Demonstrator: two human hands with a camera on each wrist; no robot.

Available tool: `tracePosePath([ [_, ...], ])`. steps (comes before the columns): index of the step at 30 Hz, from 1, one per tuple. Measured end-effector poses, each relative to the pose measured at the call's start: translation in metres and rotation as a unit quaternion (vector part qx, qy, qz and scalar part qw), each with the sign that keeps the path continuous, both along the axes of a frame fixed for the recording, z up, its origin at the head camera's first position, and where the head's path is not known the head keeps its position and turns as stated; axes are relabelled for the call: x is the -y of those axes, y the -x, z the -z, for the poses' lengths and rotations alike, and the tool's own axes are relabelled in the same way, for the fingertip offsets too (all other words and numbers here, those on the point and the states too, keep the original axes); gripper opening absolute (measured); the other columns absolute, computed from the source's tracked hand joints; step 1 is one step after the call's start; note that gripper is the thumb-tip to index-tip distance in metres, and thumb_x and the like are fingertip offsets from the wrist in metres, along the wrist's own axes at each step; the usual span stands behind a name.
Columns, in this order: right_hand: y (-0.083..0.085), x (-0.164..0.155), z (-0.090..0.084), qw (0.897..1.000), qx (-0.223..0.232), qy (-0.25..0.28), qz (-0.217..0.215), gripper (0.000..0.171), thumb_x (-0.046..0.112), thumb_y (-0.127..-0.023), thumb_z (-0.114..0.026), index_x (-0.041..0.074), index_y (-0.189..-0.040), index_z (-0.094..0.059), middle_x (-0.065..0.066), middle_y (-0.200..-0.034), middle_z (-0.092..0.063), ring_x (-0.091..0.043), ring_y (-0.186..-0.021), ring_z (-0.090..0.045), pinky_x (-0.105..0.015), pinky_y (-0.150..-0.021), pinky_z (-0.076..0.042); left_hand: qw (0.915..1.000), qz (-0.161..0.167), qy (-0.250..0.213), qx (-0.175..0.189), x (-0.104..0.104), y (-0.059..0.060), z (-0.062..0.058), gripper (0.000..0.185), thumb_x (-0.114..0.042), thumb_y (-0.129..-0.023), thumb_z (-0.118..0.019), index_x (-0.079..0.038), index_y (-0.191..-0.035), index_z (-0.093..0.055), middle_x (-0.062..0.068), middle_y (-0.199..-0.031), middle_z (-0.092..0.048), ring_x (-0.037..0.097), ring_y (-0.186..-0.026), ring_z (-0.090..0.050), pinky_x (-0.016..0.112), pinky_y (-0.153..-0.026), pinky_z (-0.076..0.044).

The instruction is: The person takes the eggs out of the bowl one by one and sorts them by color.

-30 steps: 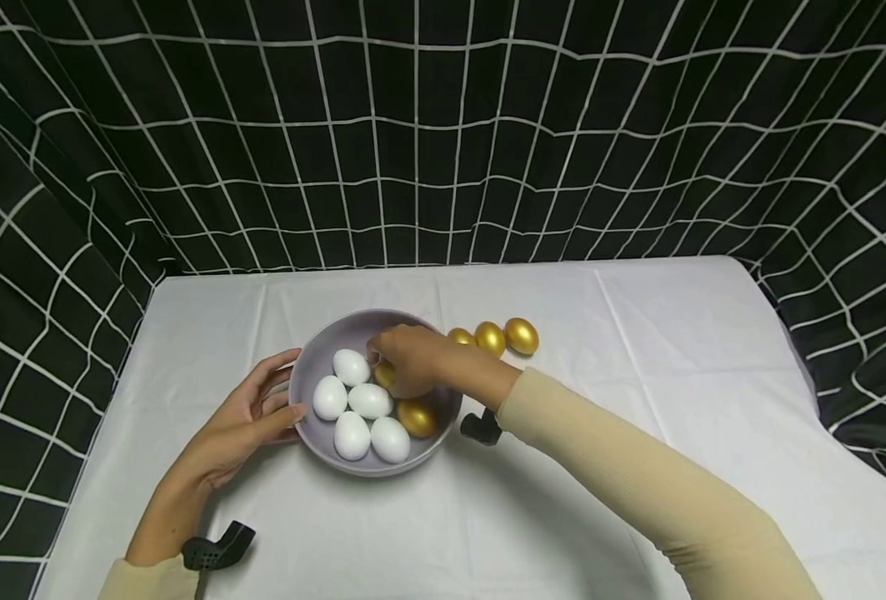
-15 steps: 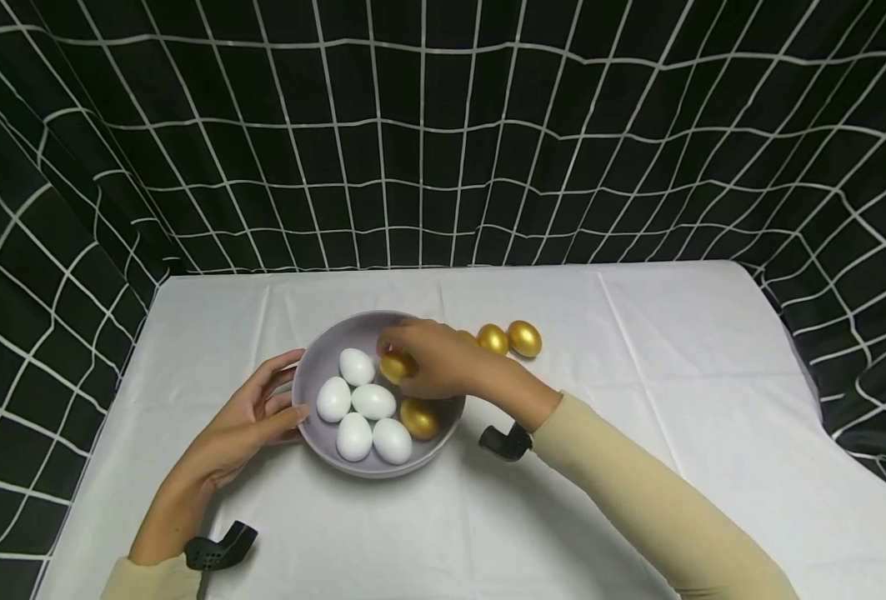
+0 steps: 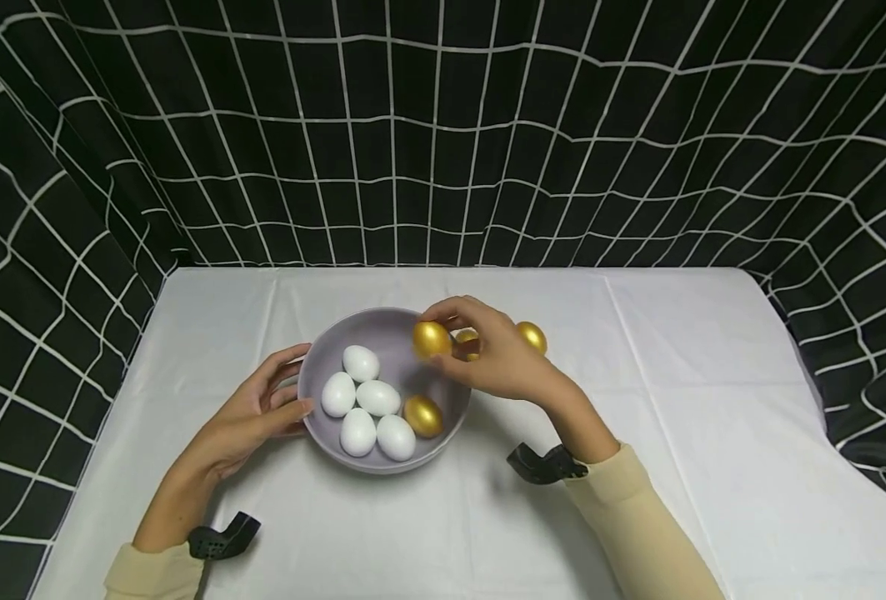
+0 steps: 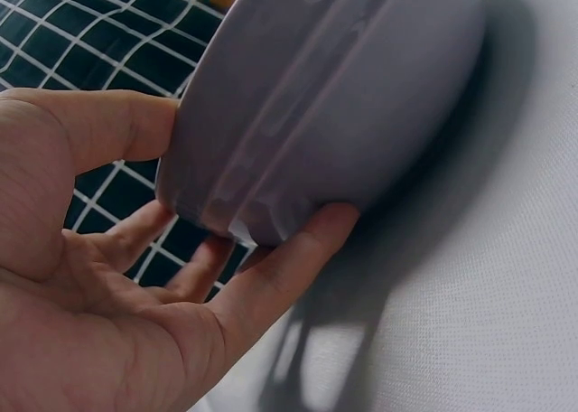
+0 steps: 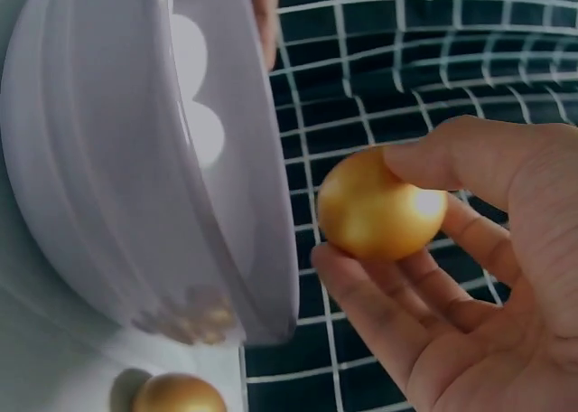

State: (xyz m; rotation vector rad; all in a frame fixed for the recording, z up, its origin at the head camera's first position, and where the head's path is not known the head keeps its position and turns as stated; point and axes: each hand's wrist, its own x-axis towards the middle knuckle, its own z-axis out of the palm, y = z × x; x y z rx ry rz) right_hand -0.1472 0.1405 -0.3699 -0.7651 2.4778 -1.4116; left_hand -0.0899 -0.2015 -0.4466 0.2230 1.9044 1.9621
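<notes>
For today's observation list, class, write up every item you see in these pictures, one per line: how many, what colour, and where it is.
Bowl: one, greyish purple, on the tablecloth
White eggs: five, white, inside the bowl
Gold egg in the bowl: one, gold, beside the white eggs
Held gold egg: one, gold, in the right hand
Gold eggs on the table: at least two, gold, partly hidden by the right hand
Tablecloth: one, white, covering the table
Backdrop: black with white grid lines, behind and beside the table
Wrist cameras: two, black, one per wrist
Sleeves: two, beige, on the forearms
Left hand: one, gripping the bowl
Right hand: one, holding a gold egg
</notes>
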Motion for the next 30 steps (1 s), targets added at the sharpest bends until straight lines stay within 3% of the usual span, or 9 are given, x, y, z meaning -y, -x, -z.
tracePosePath([
  [4,-0.006,-0.017,0.003,0.998,0.015,0.052,0.037,0.047,0.001,-0.09,-0.078,0.011,-0.134,-0.063,-0.008,-0.136,-0.066,-0.028,-0.122,-0.066,-0.035,-0.096,-0.062,1.0,0.0,0.001,0.002,-0.001,0.0,0.002,0.08,-0.003,-0.101,-0.067,-0.012,-0.166,-0.021,0.026,-0.165,-0.032,0.006,-0.124,-0.065,0.037,-0.091,-0.063],
  [9,-0.012,-0.041,0.008,0.993,0.024,0.083,0.08,0.047,0.002,-0.092,-0.077,0.009,-0.136,-0.062,-0.01,-0.136,-0.065,-0.026,-0.116,-0.068,-0.03,-0.094,-0.062,1.0,-0.003,0.003,0.003,-0.001,-0.003,0.003,0.08,-0.003,-0.101,-0.067,-0.013,-0.166,-0.022,0.025,-0.165,-0.032,0.007,-0.124,-0.065,0.036,-0.091,-0.063],
  [16,-0.013,-0.074,0.012,0.979,0.038,0.129,0.156,0.047,0.003,-0.095,-0.073,0.005,-0.14,-0.06,-0.008,-0.138,-0.063,-0.013,-0.122,-0.065,-0.022,-0.089,-0.062,1.0,-0.008,0.003,0.001,-0.001,-0.007,0.003,0.08,-0.003,-0.101,-0.067,-0.013,-0.167,-0.023,0.024,-0.165,-0.031,0.008,-0.123,-0.065,0.037,-0.091,-0.063],
  [22,-0.007,-0.088,0.016,0.975,0.026,0.12,0.186,0.049,0.005,-0.096,-0.074,0.003,-0.142,-0.058,-0.007,-0.142,-0.06,-0.01,-0.121,-0.064,-0.021,-0.088,-0.061,1.0,-0.009,0.003,-0.001,0.0,-0.006,0.001,0.08,-0.002,-0.101,-0.067,-0.012,-0.166,-0.022,0.025,-0.164,-0.032,0.008,-0.123,-0.066,0.036,-0.09,-0.064],
  [30,0.0,-0.108,0.027,0.971,0.029,0.053,0.233,0.045,0.012,-0.097,-0.075,0.008,-0.14,-0.063,-0.009,-0.138,-0.065,-0.008,-0.118,-0.064,-0.016,-0.088,-0.058,1.0,-0.002,0.001,-0.003,-0.001,-0.003,-0.002,0.08,-0.001,-0.101,-0.066,-0.012,-0.166,-0.022,0.026,-0.163,-0.031,0.009,-0.124,-0.065,0.036,-0.091,-0.064],
])
